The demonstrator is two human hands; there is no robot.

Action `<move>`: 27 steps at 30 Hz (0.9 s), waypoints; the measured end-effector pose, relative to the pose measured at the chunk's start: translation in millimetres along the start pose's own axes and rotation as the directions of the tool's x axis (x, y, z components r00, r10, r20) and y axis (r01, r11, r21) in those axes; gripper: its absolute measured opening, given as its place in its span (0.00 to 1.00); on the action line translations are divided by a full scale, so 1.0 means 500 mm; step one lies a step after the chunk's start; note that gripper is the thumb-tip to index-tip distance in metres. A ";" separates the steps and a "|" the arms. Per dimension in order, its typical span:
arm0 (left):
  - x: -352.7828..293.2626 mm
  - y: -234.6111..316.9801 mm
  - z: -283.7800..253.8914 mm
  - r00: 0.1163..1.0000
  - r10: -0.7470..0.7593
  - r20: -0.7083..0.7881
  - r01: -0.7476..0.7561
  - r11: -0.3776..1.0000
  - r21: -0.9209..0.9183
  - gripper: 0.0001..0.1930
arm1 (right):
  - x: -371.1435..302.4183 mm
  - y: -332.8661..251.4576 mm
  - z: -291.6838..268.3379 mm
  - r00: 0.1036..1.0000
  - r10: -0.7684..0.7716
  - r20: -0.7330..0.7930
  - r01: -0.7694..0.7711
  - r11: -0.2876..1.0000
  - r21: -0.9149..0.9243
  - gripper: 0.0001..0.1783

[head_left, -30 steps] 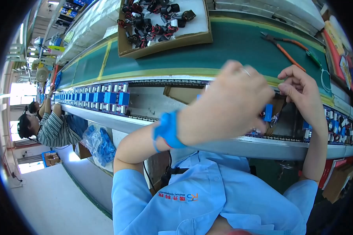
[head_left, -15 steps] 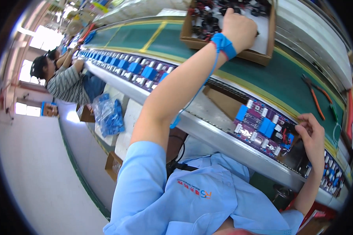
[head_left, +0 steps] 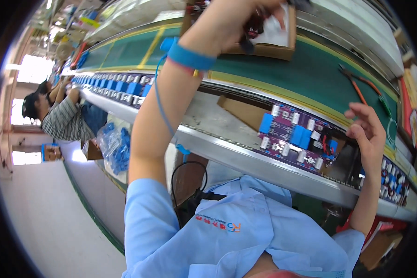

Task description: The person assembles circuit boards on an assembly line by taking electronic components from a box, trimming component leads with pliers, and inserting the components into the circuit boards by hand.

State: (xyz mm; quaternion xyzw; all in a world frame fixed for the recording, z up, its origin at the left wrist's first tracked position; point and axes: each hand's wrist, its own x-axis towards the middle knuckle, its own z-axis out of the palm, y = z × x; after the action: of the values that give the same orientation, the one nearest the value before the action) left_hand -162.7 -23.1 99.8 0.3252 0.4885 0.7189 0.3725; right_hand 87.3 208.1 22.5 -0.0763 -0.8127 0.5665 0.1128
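Wired parts, blurred, dangle over the near edge of the box; light and limp, I'd judge, best gripped by the black bodies. The left hand seems curled round them, arm outstretched; the right hand, half-open, looks empty beyond the circuit board's right edge

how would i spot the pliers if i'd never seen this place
Find the long green belt running beyond the worker's hands, then follow it right, past the cardboard box. Near that end, just beyond the right hand, lie the pliers, their dark jaws pointing away from the worker. Two spread orange handles set them apart from the small green piece beside them.
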 end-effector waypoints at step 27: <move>-0.103 -0.180 0.257 0.867 0.448 0.217 -0.388 0.334 0.859 0.21 | -0.044 -0.024 0.047 0.993 -0.103 -0.063 0.121 0.842 0.527 0.15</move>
State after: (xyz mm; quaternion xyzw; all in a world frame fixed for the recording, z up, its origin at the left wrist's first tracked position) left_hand -10.0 14.1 49.5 0.5621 0.6982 0.4389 -0.0626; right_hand 101.9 177.2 23.9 -0.0036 -0.6264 0.7595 0.1752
